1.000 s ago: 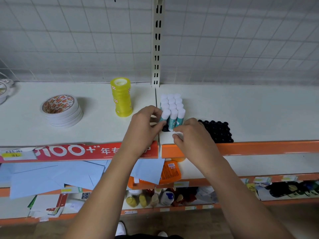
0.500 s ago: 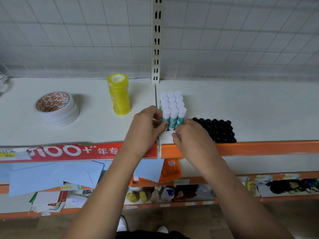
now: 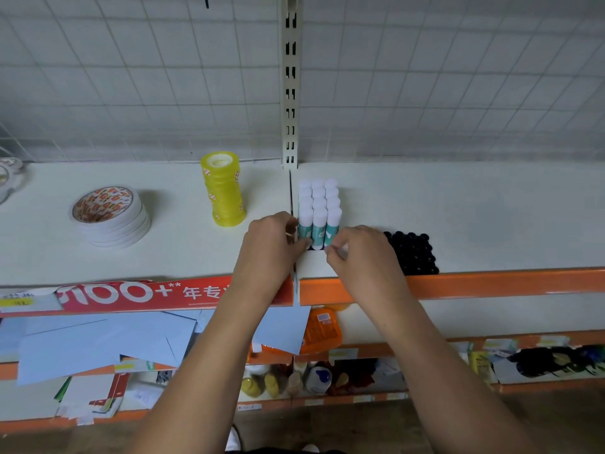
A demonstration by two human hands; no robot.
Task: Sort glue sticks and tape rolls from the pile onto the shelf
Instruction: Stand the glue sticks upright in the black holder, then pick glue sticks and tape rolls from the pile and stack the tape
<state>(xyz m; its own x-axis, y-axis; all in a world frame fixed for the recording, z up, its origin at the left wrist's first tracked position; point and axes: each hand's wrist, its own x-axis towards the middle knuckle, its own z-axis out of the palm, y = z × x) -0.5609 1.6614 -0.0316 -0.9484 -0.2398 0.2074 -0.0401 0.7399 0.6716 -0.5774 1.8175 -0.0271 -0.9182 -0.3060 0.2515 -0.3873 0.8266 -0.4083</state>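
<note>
A block of white-capped, teal-labelled glue sticks (image 3: 319, 204) stands upright in three columns on the white shelf (image 3: 491, 217), just right of the shelf seam. My left hand (image 3: 268, 247) is curled against the left front stick, thumb at its base. My right hand (image 3: 360, 253) pinches at the base of the right front stick. A yellow stack of tape rolls (image 3: 222, 191) stands left of the seam, and a stack of white tape rolls (image 3: 111, 217) lies farther left.
A block of black-capped items (image 3: 412, 250) sits right behind my right hand. The shelf's orange front edge (image 3: 491, 283) runs below it. A slotted upright post (image 3: 289, 93) rises at the back. Blue envelopes (image 3: 98, 342) and small bottles (image 3: 314, 378) fill the lower shelves.
Both hands stay at the front row of glue sticks, with only small finger shifts around the sticks' bases. The block and the tape stacks have not moved.
</note>
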